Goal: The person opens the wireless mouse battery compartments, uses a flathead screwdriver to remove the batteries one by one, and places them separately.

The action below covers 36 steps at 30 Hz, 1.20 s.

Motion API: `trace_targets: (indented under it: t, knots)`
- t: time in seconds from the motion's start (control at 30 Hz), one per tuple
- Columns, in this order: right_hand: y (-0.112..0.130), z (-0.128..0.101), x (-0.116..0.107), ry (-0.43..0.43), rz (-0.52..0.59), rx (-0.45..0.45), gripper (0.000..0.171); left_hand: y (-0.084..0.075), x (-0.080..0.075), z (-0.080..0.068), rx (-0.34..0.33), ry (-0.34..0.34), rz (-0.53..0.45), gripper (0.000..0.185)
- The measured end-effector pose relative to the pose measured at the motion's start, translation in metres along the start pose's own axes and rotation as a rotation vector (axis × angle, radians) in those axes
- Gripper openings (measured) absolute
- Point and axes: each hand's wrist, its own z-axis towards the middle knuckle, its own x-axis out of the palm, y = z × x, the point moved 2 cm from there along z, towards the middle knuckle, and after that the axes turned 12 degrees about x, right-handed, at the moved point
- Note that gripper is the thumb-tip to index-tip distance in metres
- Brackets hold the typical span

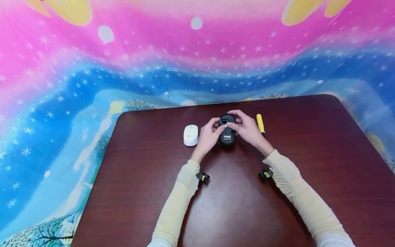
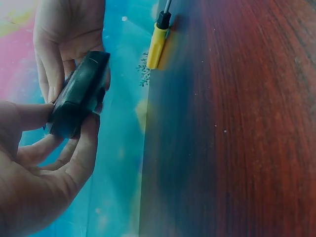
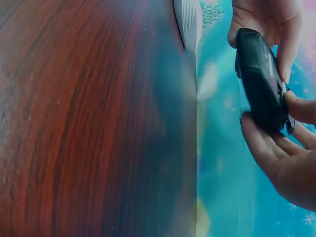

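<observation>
The black mouse (image 1: 227,132) is held belly-up between both hands above the middle of the dark wooden table (image 1: 308,164), its underside with an open compartment at the far end turned toward the head camera. The left hand (image 1: 208,135) grasps it from the left, thumb across the near part of the underside and fingers curled beneath the body; in the left wrist view the mouse (image 2: 79,94) is wedged between that thumb and the curled fingers. The right hand (image 1: 247,128) grasps it from the right, fingers arched over the far end and the thumb tip pressed on the underside close to the left thumb; the right wrist view shows the mouse (image 3: 261,79) edge-on, lifted off the tabletop, with fingers of both hands wrapped round it. Both forearms, in pale cream sleeves, reach in from the near edge and converge on the mouse, wrists raised. A white mouse (image 1: 191,135) rests on the table just beside the left hand, and a yellow-handled screwdriver (image 1: 260,124) lies just beside the right hand.
</observation>
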Motion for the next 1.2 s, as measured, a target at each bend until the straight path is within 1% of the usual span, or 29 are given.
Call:
trace_targets:
  t: [0.1, 0.17, 0.23, 0.33, 0.43, 0.5, 0.6, 0.7, 0.8, 0.87, 0.97, 1.07, 1.2]
  knots:
    - [-0.001, 0.0, -0.001, -0.091, -0.019, -0.033, 0.041, 0.002, 0.002, -0.002, 0.004, 0.005, 0.001, 0.039]
    - [0.0, -0.001, -0.003, -0.176, 0.01, -0.051, 0.037, 0.004, 0.004, -0.004, 0.002, 0.009, -0.004, 0.037]
    - [0.001, -0.002, -0.007, -0.244, 0.072, -0.06, 0.034, 0.005, 0.004, -0.005, -0.001, 0.009, -0.01, 0.036]
    - [0.0, -0.004, -0.013, -0.285, 0.189, -0.062, 0.033, 0.007, 0.004, -0.007, -0.007, -0.007, -0.028, 0.034]
    - [-0.006, -0.004, -0.019, -0.256, 0.245, -0.02, 0.035, 0.007, 0.001, -0.008, -0.011, -0.04, -0.059, 0.033]
    - [-0.013, -0.005, -0.022, -0.226, 0.239, 0.034, 0.036, 0.007, 0.0, -0.008, -0.015, -0.057, -0.092, 0.033]
    - [-0.022, -0.005, -0.026, -0.164, 0.197, 0.134, 0.035, 0.007, -0.002, -0.008, -0.027, -0.08, -0.145, 0.034]
    - [-0.03, -0.006, -0.028, -0.067, 0.144, 0.23, 0.038, 0.008, -0.002, -0.009, -0.049, -0.101, -0.188, 0.033]
    - [-0.036, -0.005, -0.027, 0.02, 0.076, 0.298, 0.042, 0.008, -0.003, -0.009, -0.062, -0.119, -0.205, 0.032]
    - [-0.04, -0.004, -0.026, 0.053, 0.032, 0.318, 0.042, 0.008, -0.003, -0.009, -0.062, -0.124, -0.204, 0.032]
    - [-0.045, -0.003, -0.024, 0.064, -0.012, 0.324, 0.041, 0.008, -0.002, -0.009, -0.063, -0.124, -0.197, 0.032]
    - [-0.046, -0.002, -0.023, 0.047, -0.051, 0.326, 0.038, 0.008, -0.002, -0.009, -0.071, -0.124, -0.197, 0.032]
    - [-0.046, -0.001, -0.022, 0.015, -0.149, 0.307, 0.033, 0.007, -0.003, -0.009, -0.076, -0.128, -0.21, 0.031]
